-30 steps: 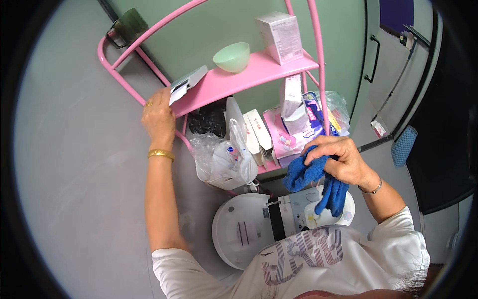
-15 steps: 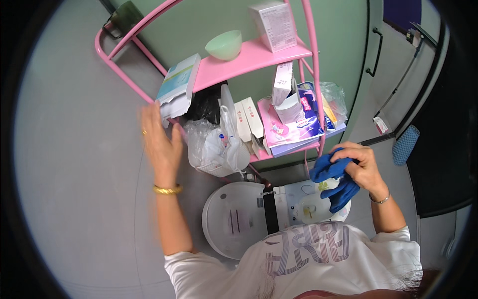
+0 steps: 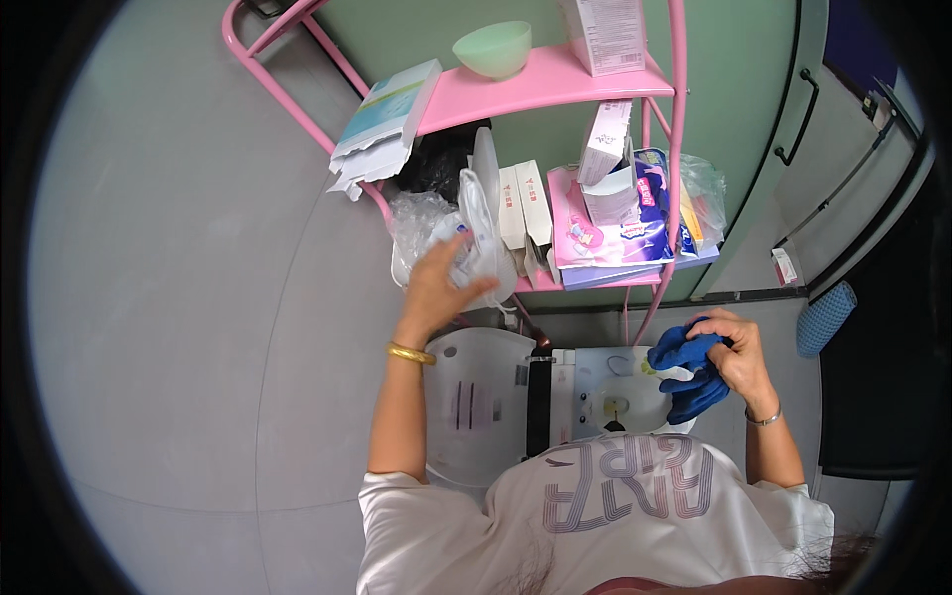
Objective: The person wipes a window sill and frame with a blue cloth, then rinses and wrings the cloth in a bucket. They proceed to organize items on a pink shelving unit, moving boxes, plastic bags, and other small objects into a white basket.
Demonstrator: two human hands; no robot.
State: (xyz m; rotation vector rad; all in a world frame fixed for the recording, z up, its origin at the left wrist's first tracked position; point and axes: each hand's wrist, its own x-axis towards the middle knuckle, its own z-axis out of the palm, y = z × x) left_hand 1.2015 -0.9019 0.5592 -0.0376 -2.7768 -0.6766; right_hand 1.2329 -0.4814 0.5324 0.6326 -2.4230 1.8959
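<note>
My left hand [image 3: 436, 290] reaches over the lower shelf with its fingers spread, in front of a white plastic bag [image 3: 478, 223] that stands in a pale bin; whether it touches the bag I cannot tell. Nothing shows in that hand. A crumpled blue cloth [image 3: 691, 372] hangs from my right hand [image 3: 732, 352], its fingers closed on the upper folds. Below the cloth is the white lidded appliance [image 3: 575, 397], with a translucent round part [image 3: 481, 407] on its left. Beside the bag stand slim white boxes [image 3: 526, 203].
A pink shelf rack [image 3: 535, 84] carries a pale green bowl [image 3: 494, 50], a torn blue-and-white box [image 3: 390, 117] and a white carton [image 3: 605, 38]. Pink and purple packages [image 3: 615, 223] fill its lower right. A blue patterned roll [image 3: 826, 317] lies near the dark panel at right.
My left hand has moved right and down, from beside the torn box to the white bag. My right hand still holds the blue cloth. The view has shifted.
</note>
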